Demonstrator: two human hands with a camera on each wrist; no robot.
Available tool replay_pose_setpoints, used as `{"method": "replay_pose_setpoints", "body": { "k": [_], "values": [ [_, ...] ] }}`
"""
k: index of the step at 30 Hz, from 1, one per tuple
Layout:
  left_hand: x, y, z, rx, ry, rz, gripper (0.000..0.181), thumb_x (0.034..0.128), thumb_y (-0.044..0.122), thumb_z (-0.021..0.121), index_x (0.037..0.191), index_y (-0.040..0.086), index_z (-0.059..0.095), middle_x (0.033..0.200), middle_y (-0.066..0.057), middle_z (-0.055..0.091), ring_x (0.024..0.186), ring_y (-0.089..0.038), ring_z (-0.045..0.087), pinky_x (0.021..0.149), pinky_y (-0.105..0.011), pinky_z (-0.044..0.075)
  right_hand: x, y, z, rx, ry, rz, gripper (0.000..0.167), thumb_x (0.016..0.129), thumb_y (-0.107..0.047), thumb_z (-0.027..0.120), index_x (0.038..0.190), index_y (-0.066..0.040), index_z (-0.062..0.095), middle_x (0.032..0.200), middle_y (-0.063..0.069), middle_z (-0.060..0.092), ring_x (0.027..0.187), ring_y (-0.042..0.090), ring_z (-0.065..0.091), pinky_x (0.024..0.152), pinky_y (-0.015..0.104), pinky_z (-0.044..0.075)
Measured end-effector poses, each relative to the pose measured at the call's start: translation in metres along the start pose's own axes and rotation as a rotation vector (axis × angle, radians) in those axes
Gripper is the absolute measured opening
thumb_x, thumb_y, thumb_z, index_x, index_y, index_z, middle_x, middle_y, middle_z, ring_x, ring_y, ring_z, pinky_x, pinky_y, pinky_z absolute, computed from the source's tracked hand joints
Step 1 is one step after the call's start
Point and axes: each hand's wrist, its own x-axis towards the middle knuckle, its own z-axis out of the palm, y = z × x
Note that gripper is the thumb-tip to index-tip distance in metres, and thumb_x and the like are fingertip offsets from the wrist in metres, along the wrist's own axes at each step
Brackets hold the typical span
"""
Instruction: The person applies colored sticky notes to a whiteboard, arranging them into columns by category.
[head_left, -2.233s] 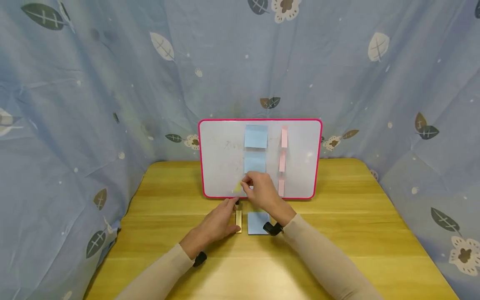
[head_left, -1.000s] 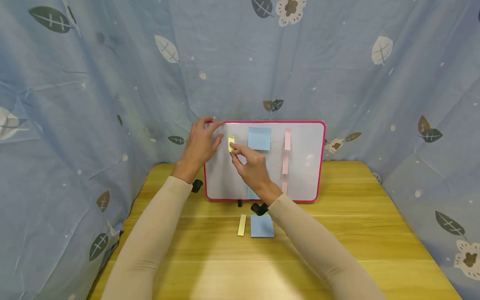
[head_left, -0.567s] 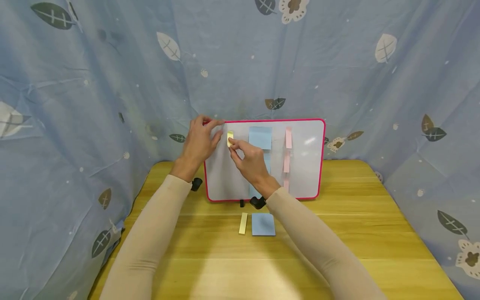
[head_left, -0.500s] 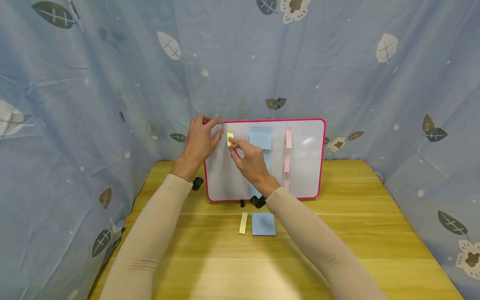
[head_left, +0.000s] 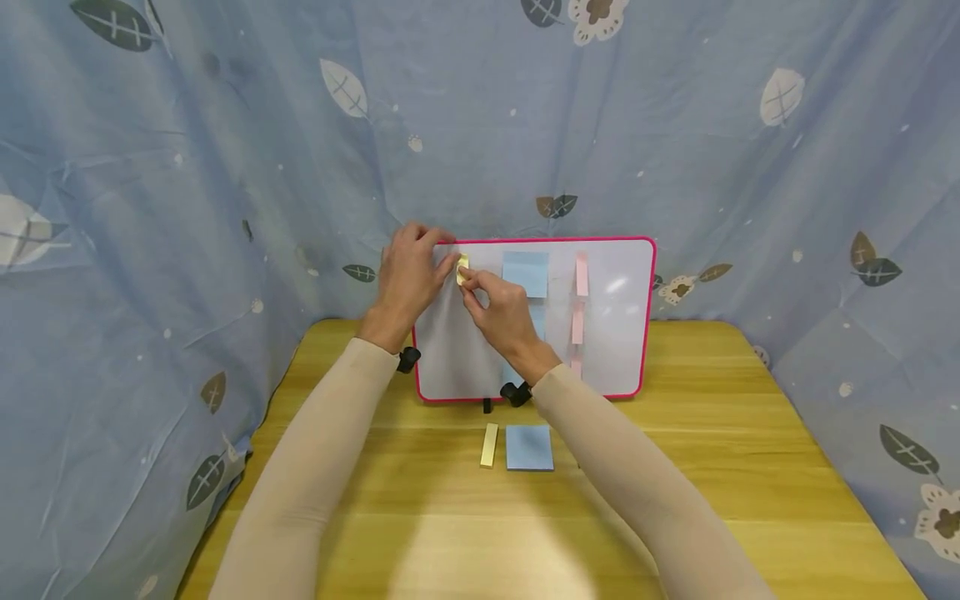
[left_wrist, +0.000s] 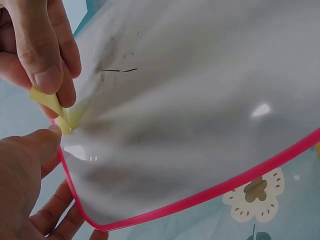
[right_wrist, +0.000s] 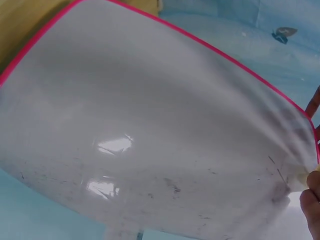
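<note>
A whiteboard (head_left: 615, 342) with a pink rim stands upright at the back of the table. My right hand (head_left: 504, 317) pinches the lower end of a narrow yellow sticky note (head_left: 462, 263) near the board's top left. The note's upper end lies against the board, while its lower end lifts away, as the left wrist view shows. My left hand (head_left: 408, 279) grips the board's top left edge, fingers behind it. Its thumb (left_wrist: 40, 142) is in front, touching the note's upper end. In the right wrist view the right fingertips (right_wrist: 311, 197) show only at the edge.
Blue square notes (head_left: 525, 273) and pink strips (head_left: 582, 275) hang in columns on the board; my right arm hides some. A yellow strip pad (head_left: 489, 446) and a blue square pad (head_left: 529, 448) lie on the wooden table (head_left: 450, 533). A patterned curtain (head_left: 480, 108) surrounds the table.
Both hands have risen from the board's lower part to its top left, the right one carrying the yellow note. Most recently my left thumb has moved right onto the note's upper end.
</note>
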Motion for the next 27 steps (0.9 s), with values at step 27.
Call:
{"method": "replay_pose_setpoints", "body": {
  "k": [27],
  "values": [
    [0.016, 0.008, 0.028, -0.091, 0.077, -0.197, 0.03, 0.1062, 0.041, 0.087, 0.12, 0.016, 0.08, 0.122, -0.015, 0.069, 0.119, -0.039, 0.064, 0.113, -0.059, 0.046, -0.013, 0.013, 0.012, -0.018, -0.054, -0.001, 0.01, 0.103, 0.004, 0.083, 0.113, 0.001, 0.083, 0.128, 0.015, 0.088, 0.121, 0.031, 0.086, 0.102, 0.041, 0.071]
  ]
}}
